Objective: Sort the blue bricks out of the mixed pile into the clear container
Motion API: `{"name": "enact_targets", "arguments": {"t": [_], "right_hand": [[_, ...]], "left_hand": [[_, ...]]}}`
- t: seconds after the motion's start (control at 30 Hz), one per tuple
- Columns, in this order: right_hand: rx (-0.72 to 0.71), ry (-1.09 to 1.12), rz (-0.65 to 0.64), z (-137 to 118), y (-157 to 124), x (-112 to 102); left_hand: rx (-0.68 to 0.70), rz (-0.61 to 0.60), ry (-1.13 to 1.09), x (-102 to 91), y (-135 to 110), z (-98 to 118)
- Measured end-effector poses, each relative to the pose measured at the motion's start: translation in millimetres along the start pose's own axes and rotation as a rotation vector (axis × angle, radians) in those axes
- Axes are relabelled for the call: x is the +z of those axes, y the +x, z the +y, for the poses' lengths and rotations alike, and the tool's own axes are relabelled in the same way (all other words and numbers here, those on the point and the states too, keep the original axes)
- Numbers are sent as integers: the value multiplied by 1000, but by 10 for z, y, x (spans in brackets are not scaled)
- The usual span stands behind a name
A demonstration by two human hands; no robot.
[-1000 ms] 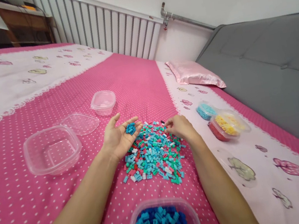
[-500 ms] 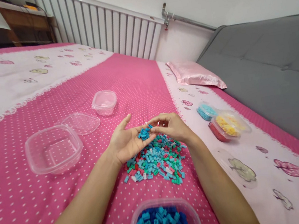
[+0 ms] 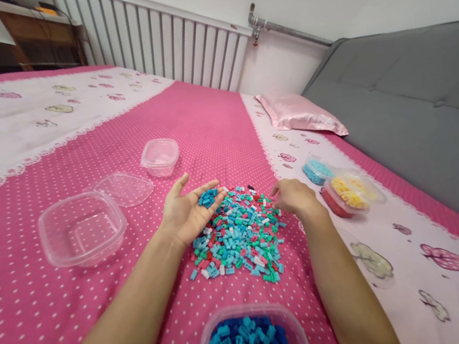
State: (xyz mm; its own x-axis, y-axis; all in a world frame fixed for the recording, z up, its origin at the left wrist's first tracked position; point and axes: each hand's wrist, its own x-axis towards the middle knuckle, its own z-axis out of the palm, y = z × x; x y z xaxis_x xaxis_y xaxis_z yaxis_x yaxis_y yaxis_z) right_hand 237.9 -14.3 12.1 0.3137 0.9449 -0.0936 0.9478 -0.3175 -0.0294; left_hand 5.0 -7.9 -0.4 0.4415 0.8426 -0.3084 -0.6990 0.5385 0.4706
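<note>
Head view, person seated at a bed covered with a pink dotted bedspread (image 3: 203, 118). Centre of frame: the left hand (image 3: 186, 216) lies palm up and spread wide, a small cluster of blue bricks (image 3: 206, 199) resting loose on its fingers, none of which close over it. Just right of it, a pile of small bricks (image 3: 240, 240) in light blue, green, red and white spreads over the bedspread; the heel of the left hand touches the pile's left margin. The right hand (image 3: 292, 197) sits at the pile's upper right edge, back upward, its fingers curled down toward the bricks; whether they pinch a piece cannot be told.

Bottom centre: a clear tub (image 3: 242, 309) filled with dark blue bricks, partly cut by the frame edge. Left of centre: a large empty clear container (image 3: 46, 224), with a clear lid (image 3: 125, 188) lying flat just beyond it and a small empty container (image 3: 160, 157) further up. Right of centre, near the right hand: three small tubs set close together, holding light blue pieces (image 3: 316, 170), yellow pieces (image 3: 350, 190) and red pieces (image 3: 332, 202).

Upper frame: a white radiator (image 3: 157, 44) along the wall, a pink satin pillow (image 3: 299, 114) beneath it at the right, and a grey sofa (image 3: 419, 107) filling the right side
</note>
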Motion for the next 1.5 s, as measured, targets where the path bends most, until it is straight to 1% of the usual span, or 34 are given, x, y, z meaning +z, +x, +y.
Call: {"name": "enact_targets", "arguments": {"t": [0.1, 0.23, 0.27, 0.33, 0.43, 0.47, 0.57, 0.67, 0.73, 0.8, 0.83, 0.9, 0.97, 1.03, 1.13, 1.23, 1.33, 1.4, 1.43, 1.5], "right_hand": [[39, -92, -83, -11, 3, 6], [-8, -117, -216, -9, 81, 74], [-30, -102, -229, -3, 111, 104], [-71, -23, -179, 7, 170, 173], [-117, 161, -30, -4, 239, 267], [-133, 211, 2, -15, 257, 293], [-195, 342, 57, -55, 301, 340], [-255, 477, 119, -76, 320, 335], [-253, 500, 187, -70, 304, 299], [-188, 432, 240, -55, 265, 248], [-146, 384, 231, -48, 241, 222], [-87, 301, 134, -48, 197, 184], [-78, 248, 0, -70, 169, 175], [-72, 199, -67, -111, 160, 193], [-47, 148, -35, -175, 163, 243], [-73, 133, -8, -203, 164, 267], [-99, 120, -15, -189, 151, 237], [-112, 130, 9, -167, 136, 198], [-137, 148, 21, -156, 129, 180], [-250, 217, 6, -140, 119, 160]], "left_hand": [[18, 14, 0, 11, -7, 9], [25, 7, 6, 14, -8, 12], [24, 6, 6, 13, -7, 13], [23, 8, 6, 14, -5, 13], [19, 16, 3, 15, -1, 13], [18, 19, 2, 16, 0, 13], [18, 25, 4, 15, 3, 12], [22, 20, 10, 9, 6, 10], [25, 15, 10, 6, 7, 10], [26, 12, 8, 6, 7, 10], [26, 11, 7, 6, 7, 10], [23, 13, 8, 9, 6, 11], [21, 17, 12, 10, 5, 10], [22, 19, 13, 10, 3, 8], [22, 20, 4, 10, 2, 5], [17, 23, 2, 11, 1, 4], [17, 20, 8, 10, 2, 6], [18, 12, 12, 6, 5, 8], [18, 8, 15, 4, 6, 9], [18, 6, 21, 1, 8, 9]]}}
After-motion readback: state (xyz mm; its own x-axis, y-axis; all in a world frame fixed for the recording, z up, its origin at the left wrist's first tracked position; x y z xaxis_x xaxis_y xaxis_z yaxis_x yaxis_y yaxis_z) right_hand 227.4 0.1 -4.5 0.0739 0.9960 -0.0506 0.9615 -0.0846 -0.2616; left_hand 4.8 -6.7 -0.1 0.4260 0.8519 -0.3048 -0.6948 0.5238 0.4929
